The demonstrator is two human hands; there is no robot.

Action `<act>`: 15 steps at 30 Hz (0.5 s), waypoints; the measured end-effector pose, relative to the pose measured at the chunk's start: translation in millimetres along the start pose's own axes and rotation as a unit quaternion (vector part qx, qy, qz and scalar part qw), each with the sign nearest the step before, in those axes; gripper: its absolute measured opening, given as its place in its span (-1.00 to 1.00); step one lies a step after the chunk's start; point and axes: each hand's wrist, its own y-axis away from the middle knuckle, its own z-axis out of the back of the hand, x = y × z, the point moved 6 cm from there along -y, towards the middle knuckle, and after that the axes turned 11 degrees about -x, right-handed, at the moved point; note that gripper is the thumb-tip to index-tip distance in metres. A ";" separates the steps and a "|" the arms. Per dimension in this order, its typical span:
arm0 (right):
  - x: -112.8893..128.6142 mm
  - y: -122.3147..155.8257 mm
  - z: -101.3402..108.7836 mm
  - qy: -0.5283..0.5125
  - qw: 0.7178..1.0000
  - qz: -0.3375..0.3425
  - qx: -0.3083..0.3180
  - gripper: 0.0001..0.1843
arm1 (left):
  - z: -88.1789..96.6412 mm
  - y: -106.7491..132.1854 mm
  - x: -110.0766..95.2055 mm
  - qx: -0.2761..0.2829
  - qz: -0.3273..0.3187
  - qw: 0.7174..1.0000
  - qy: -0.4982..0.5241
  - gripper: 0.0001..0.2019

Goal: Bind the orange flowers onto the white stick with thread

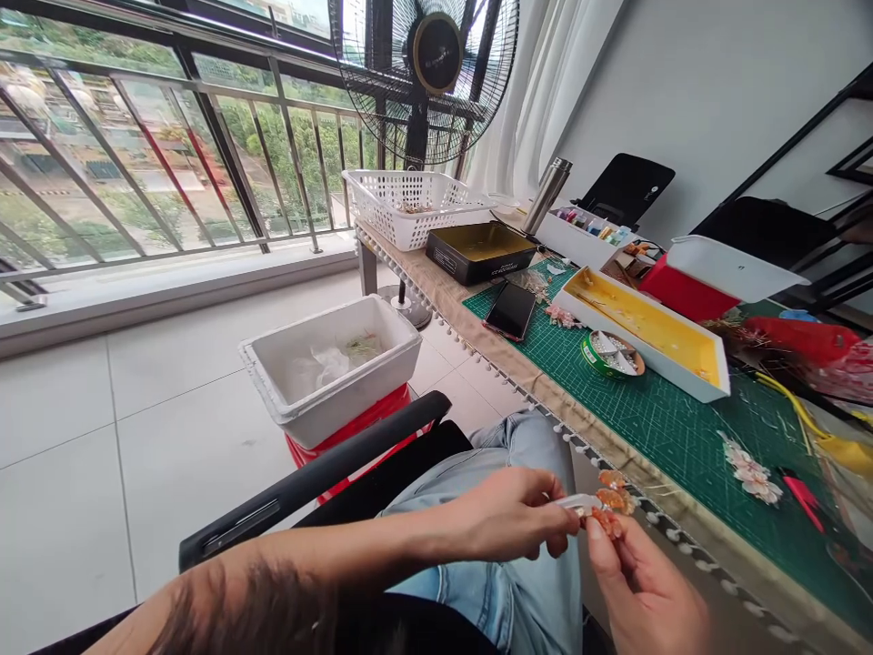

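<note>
My left hand [522,517] is closed in a pinch on a small whitish, strip-like piece [576,502], whose exact kind I cannot make out. That piece meets an orange flower ornament [612,499] with glossy petals. Thumb and fingers of my right hand [645,582] grip the ornament from below. Both hands are together above my lap, just off the table's fringed edge. On the green cutting mat [672,428] lie a pale pink flower ornament [750,471] and a red-handled tool [803,500], to the right of my hands.
The mat also carries a phone [510,311], a round divided box of beads [612,355] and a yellow-lined tray [645,327]. Behind are a black box [481,259], a white basket [402,223] and a fan [436,55]. A white bin [347,396] stands left, beside the chair armrest [314,478].
</note>
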 end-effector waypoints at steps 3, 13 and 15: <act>1.0 0.6 -1.3 -0.022 1.000 0.017 0.008 -0.67 | -0.7 -2.8 4.0 -0.011 0.036 0.999 0.022 -0.84; 3.4 2.2 5.6 -0.023 0.998 0.055 0.018 -0.69 | -2.1 -0.9 1.4 0.044 0.036 0.996 0.070 -0.72; 3.2 3.1 6.6 -0.025 0.998 0.057 0.024 -0.69 | -1.4 -1.8 2.1 0.050 0.020 0.997 0.061 -0.67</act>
